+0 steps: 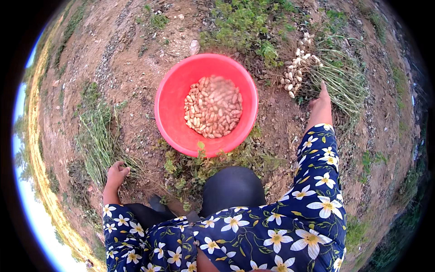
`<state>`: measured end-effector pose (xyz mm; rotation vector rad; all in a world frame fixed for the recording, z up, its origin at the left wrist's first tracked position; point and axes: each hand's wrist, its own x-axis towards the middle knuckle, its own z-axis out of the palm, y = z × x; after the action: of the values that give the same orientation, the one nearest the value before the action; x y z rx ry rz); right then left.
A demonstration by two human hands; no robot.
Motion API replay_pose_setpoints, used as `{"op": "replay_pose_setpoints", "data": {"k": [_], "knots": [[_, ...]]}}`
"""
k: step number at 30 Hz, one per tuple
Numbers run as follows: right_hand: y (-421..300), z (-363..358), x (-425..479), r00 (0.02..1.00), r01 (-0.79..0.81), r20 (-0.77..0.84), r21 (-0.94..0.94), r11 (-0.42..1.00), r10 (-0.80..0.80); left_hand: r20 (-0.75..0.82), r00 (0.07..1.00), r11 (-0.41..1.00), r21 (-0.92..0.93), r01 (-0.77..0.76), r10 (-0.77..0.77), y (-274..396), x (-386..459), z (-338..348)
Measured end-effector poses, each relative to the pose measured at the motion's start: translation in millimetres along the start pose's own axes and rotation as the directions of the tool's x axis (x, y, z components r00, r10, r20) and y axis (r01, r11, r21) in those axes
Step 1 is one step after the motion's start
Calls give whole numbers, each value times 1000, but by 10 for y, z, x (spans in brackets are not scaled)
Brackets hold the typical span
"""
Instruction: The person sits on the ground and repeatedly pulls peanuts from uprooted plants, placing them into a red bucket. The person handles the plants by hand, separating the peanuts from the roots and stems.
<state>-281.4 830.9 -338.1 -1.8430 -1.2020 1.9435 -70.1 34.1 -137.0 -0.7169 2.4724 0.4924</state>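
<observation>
A red plastic tub (166,102) stands on the ground before me, its bottom covered with loose peanuts in the shell (214,108). To the left, my left hand (117,174) is at the lower end of a heap of pulled green plants (98,139). Its thumb and fingers are apart, and I see nothing between them. At the right, my right hand (320,102) reaches onto a bundle of peanut plants (343,81). One finger stretches over the stems; the other fingers are mostly hidden. Clustered pods (294,71) hang on the roots at the bundle's left end.
Low green plants (248,27) grow beyond the tub, and more leafy growth (190,176) lies between it and my bent knee (234,187). A pale stone (194,47) sits by the tub's far rim. Dry, stony soil (132,71) surrounds everything.
</observation>
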Motion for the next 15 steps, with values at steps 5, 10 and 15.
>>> {"op": "replay_pose_setpoints", "data": {"k": [5, 10, 15], "knots": [[-11, -166, 56, 994, -13, 111, 215, 976, -11, 54, 999, 999, 32, 0, -2, 114, -1, 9], [35, -709, -430, 977, 39, 197, 213, 976, -82, 61, 998, 1000, -31, 5, -4, -126, 86, 130], [218, -1946, -739, 975, 105, 192, 23, 994, -107, 119, 993, 999, 42, -22, 17, 91, 120, 166]]}}
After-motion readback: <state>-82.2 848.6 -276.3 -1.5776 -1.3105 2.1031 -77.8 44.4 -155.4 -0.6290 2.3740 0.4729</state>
